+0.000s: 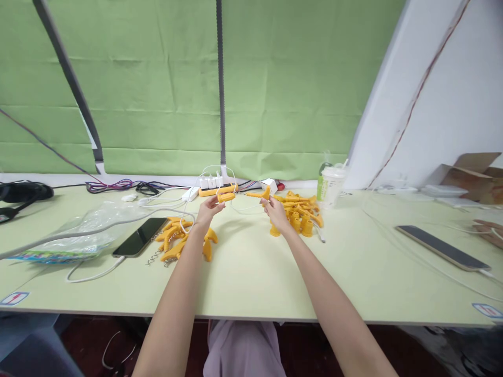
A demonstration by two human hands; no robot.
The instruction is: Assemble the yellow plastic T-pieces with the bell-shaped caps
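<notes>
Yellow corkscrew (pixel 260 194) lying near-level, screw end pointing left toward the yellow sleeve (pixel 226 197), the two apart.
Your right hand (pixel 274 211) pinches the corkscrew above the table (pixel 243 272); your left hand (pixel 208 210), nearer the screw end, is closed on the sleeve.

forearms (pixel 177 296): bare | lap cloth (pixel 244 348): pale mauve, softly creased

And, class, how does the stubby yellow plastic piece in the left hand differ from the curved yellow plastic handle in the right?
The stubby yellow plastic piece looks short and rounded; the curved yellow plastic handle is longer, with an upturned end.
The handle seems to carry a thin metal spiral; none shows on the stubby piece.
Both are yellow and held above the table.
</notes>
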